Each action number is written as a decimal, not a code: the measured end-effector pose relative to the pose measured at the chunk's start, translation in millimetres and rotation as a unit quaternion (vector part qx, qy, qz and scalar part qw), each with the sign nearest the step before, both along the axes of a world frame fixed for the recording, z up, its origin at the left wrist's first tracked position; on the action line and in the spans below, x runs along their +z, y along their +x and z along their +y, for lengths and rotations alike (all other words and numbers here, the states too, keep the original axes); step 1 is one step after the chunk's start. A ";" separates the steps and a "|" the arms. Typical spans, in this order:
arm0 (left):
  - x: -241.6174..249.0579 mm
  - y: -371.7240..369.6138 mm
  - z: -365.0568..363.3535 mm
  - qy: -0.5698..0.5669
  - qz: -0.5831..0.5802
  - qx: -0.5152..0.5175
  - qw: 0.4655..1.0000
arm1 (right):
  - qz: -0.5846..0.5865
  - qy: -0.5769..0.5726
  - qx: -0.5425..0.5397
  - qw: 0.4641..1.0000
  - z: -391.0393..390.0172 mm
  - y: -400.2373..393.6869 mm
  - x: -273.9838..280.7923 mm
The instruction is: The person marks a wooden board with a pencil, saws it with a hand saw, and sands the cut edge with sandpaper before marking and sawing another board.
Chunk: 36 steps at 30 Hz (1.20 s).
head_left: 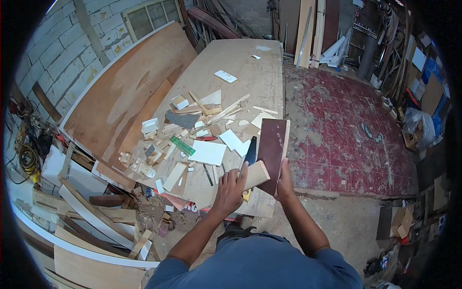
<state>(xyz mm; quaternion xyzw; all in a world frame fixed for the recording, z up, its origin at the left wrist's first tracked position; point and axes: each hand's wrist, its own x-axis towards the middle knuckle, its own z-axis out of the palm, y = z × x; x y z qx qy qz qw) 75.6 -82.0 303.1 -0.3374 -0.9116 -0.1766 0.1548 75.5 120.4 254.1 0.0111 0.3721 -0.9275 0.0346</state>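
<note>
My right hand (285, 183) is closed on the lower right edge of a dark reddish-brown board (273, 144) with a pale wood edge, held up at the table's near right corner. My left hand (230, 190) is closed on a pale wooden block (256, 177), whose far end overlaps the lower part of the board. The left thumb points up beside the block. Behind the board, a dark flat piece (250, 151) shows partly; its kind is hidden. Something yellow (247, 196) peeks out below the block.
On the wooden table (250, 72) lie several offcuts, a white panel (208, 152), a green box-like piece (182, 145) and a red-handled tool (206, 138). A large plywood sheet (130, 96) leans at left. Scrap timber (96, 212) is piled lower left. Red floor (337, 130) lies right.
</note>
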 end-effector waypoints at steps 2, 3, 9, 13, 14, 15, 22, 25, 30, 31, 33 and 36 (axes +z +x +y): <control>2.8 -0.1 2.6 0.005 -0.046 0.010 0.999 | -0.019 -0.024 -0.066 0.997 -12.8 5.8 2.6; 4.5 -3.7 4.0 0.006 -0.044 0.012 0.999 | -0.018 -0.081 -0.011 0.997 -21.4 17.0 2.4; -4.9 5.2 13.6 0.059 -0.131 -0.013 0.990 | 0.037 -0.003 -0.135 0.990 -8.7 -6.0 -10.5; -22.0 21.1 21.4 0.049 -0.149 -0.030 0.987 | 0.066 0.021 -0.138 0.988 9.6 -10.3 17.3; -20.5 16.3 19.4 0.055 -0.143 -0.030 0.988 | 0.046 -0.026 -0.143 0.988 2.8 -6.2 10.2; -17.8 10.9 17.3 0.062 -0.137 -0.029 0.988 | 0.026 -0.073 -0.146 0.986 -5.9 -2.2 6.1; -10.2 15.1 16.9 0.068 -0.141 -0.050 0.986 | 0.053 -0.050 -0.147 0.986 -0.5 -1.8 37.7; -8.0 10.8 13.7 0.062 -0.150 -0.063 0.985 | 0.038 -0.070 -0.174 0.981 3.2 -3.5 40.7; 5.9 -13.3 2.2 0.046 -0.130 -0.039 0.990 | -0.054 -0.103 -0.086 0.989 -34.0 28.6 54.9; 4.4 -11.7 0.6 0.053 -0.118 -0.043 0.991 | -0.053 -0.104 -0.086 0.989 -27.4 25.9 55.3; 6.9 -2.0 -2.8 0.024 -0.095 -0.070 0.993 | 0.026 -0.087 -0.027 0.995 0.8 15.9 55.5; 1.4 3.5 -2.2 -0.004 -0.069 -0.096 0.993 | 0.108 -0.084 0.002 0.991 23.0 3.2 47.5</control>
